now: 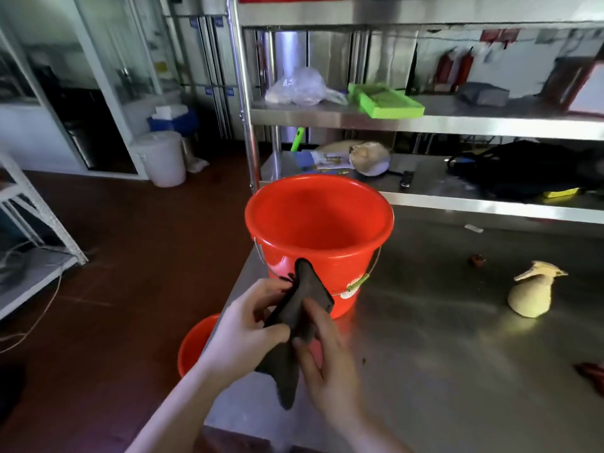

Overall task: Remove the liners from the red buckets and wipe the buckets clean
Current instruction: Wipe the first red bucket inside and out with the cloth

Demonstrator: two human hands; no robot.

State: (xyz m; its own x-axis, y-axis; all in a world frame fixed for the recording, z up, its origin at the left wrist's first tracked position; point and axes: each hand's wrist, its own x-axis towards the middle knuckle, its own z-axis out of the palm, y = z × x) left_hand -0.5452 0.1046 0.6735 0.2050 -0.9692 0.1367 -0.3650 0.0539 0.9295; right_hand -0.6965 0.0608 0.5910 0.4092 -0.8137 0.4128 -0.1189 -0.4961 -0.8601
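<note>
A red bucket (318, 230) stands upright near the left edge of the steel table (457, 338), with no liner visible inside and its wire handle hanging down. In front of it both hands hold a dark cloth (294, 322). My left hand (248, 328) grips the cloth from the left, and my right hand (323, 361) pinches it from the right. The cloth's upper corner reaches the bucket's near wall. A second red bucket (194, 344) sits on the floor below the table's left edge, mostly hidden by my left arm.
A yellowish crumpled lump (532, 292) lies on the table to the right, with a small brown scrap (477, 259) behind it and a red item (591, 374) at the right edge. Steel shelves (425, 119) behind hold bags and a green tray. A white bucket (163, 158) stands on the floor.
</note>
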